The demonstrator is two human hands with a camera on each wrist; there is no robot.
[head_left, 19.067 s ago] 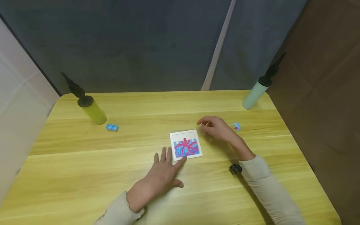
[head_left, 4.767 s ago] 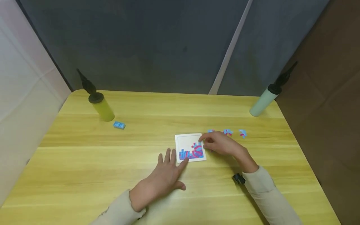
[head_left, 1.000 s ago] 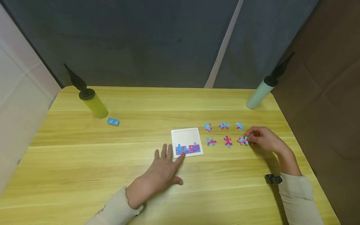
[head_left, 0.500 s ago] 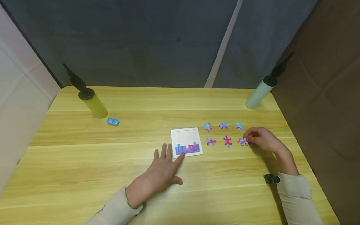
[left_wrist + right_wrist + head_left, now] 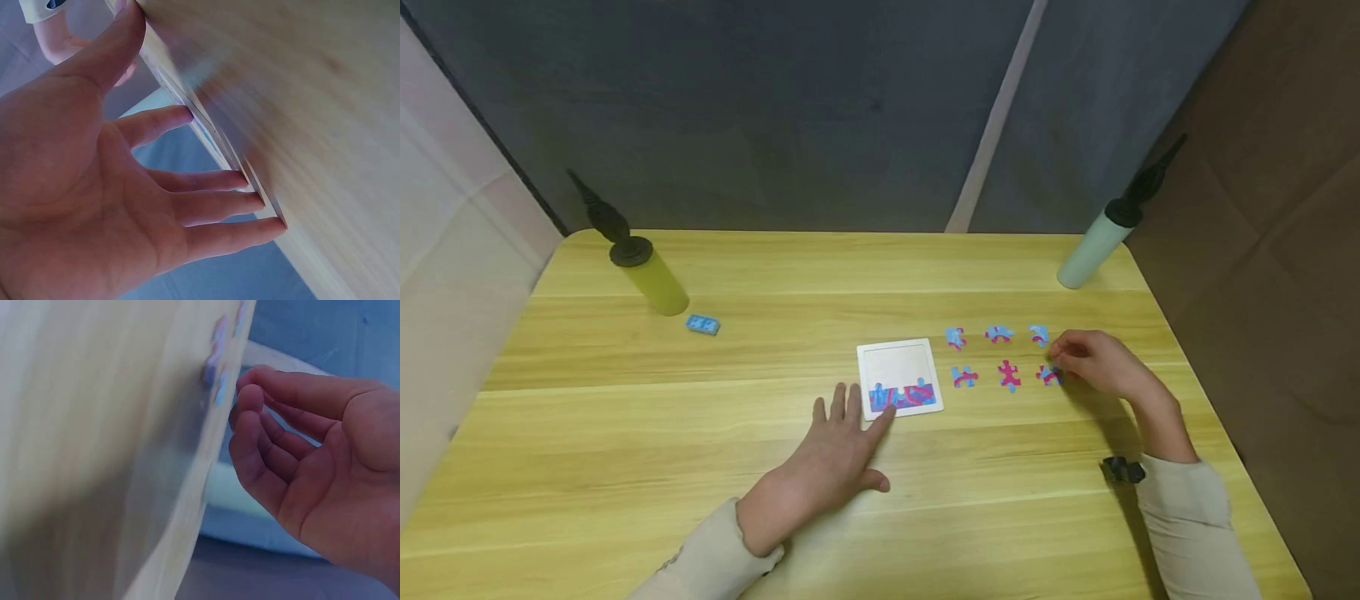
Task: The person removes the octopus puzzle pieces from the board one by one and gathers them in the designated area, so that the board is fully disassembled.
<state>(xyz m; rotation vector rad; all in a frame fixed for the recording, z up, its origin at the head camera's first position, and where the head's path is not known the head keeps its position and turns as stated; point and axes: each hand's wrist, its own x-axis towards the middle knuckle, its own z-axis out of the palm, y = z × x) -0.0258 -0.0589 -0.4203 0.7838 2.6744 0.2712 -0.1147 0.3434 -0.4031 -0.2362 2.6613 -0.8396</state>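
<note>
A person's left hand (image 5: 831, 462) lies with fingers spread, its index fingertip on the near edge of a white square puzzle tray (image 5: 898, 362) and the others beside its left side; that light touch probably steadies the tray. The right hand (image 5: 1101, 367) is beside the right end of the loose pieces, its fingers curled with tips drawn together and nothing seen in their grip.

A joined strip of pieces (image 5: 917, 396) in purple, blue and pink fills the near end of the tray. To the tray's right lie six loose pieces in two rows of three, including a magenta piece (image 5: 1009, 377) in the middle of the near row. They are likely set apart like this so that each shape shows and can be pinched singly.

The tabletop (image 5: 625, 458) is yellowish wood grain. Near its far corners stand a yellow-green hand pump (image 5: 657, 285) and a pale green hand pump (image 5: 1092, 250), both black-topped; a light-blue toy brick (image 5: 703, 324) lies just beside the first. Dark grey cloth (image 5: 737, 108) hangs behind, white cloth (image 5: 460, 250) left, brown cloth (image 5: 1285, 250) right.
</note>
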